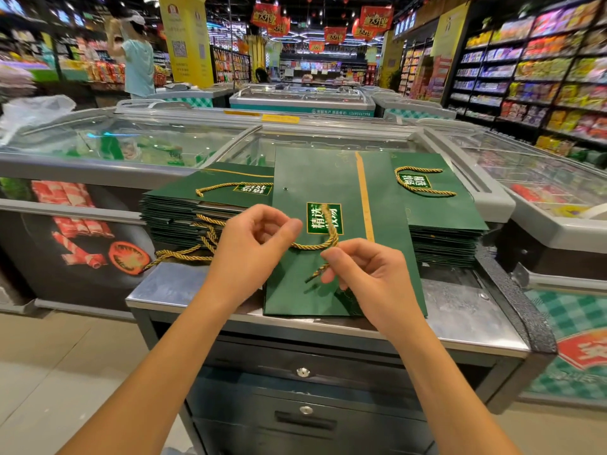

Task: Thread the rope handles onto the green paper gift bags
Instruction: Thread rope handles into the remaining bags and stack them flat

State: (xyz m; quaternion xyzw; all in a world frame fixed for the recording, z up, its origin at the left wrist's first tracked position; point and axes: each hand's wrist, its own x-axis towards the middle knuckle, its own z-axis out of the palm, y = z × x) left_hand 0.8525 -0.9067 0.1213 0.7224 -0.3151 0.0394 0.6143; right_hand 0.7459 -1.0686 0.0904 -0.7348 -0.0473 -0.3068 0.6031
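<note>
**Both hands working a gold rope over a flat green bag**

The left hand (259,238) is curling its fingers and pinching one part of a gold rope handle (315,246) between thumb and forefinger. The right hand (364,274) is pinching the same rope close to its dark-tipped end, which is sticking out to the left below the thumb. Between the two hands the rope is sagging in a short curve, and a blurred stretch of it is rising over the bag's gold-framed label (324,218).

The green gift bag (328,178) is lying flat on the desk (170,287), directly under both hands, with its near edge reaching the desk's front rim. A small punched hole (285,189) is showing on its upper left part, with no rope through it.

To the left, a stack of green bags (197,208) is sitting partly under the flat bag, and its top bag is carrying a gold handle. Loose gold ropes (184,254) are trailing from the front of that stack onto the desk. To the right, a second stack (443,221) is lying with a looped handle on its top bag.

Glass-topped freezer chests (131,142) are standing behind the desk, stocked shelves (542,77) are lining the right side, and a person (138,60) is standing in the far left aisle.
</note>
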